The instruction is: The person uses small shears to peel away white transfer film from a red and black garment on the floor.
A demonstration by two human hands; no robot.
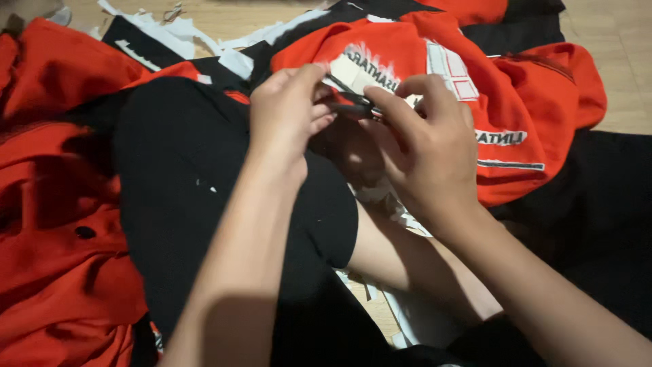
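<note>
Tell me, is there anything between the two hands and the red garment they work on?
Nothing visible does. The left hand and right hand both meet at a small dark tool, directly over the red garment; what kind of tool is unclear.

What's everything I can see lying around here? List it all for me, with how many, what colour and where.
Red fabric garment with white embroidered patch: one, red, top right on the floor.
Red buttoned cloth: one, red, left side.
White backing scraps: several, white, top left on the floor.
Small dark snipping tool: one, black, between both hands.
Wooden floor: one, light brown, top right.
Black shorts: one, black, over the raised knee, centre.
Left hand: one, pinching at the tool.
Right hand: one, gripping the tool.
</note>
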